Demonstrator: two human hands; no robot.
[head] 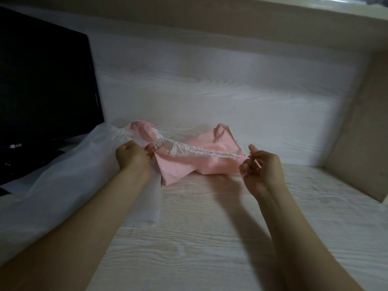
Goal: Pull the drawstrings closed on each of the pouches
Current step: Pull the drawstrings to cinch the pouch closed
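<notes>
Near the middle of the table point(210, 238), between the two hands, lay the pink pouch point(189, 165), its body crumpled flat on the wood and its gathered hem point(195, 151) stretched in a pale, ruffled line from one hand to the other.

The left hand point(132, 155) was curled into a loose fist, and its fingers point(150, 148) were closed tight in a pinch on the left end of that hem. The right hand point(263, 169) met the hem's right tip: thumb and bent fingers point(248, 164) were drawn together there in a fine pinch, while one finger stood straight up, clear of the cloth. Whether they gripped the cord or the fabric itself was too blurred to tell. The pouch's body sagged away from the taut hem, toward the person and beyond it.

Just behind the left hand sat a smaller pink bundle point(144, 131), bunched at its top. Beside it, a sheer white pouch point(73, 169) spread under the left forearm, its neck cinched with a white cord point(122, 135). A black monitor point(42, 91) stood at the far left.
</notes>
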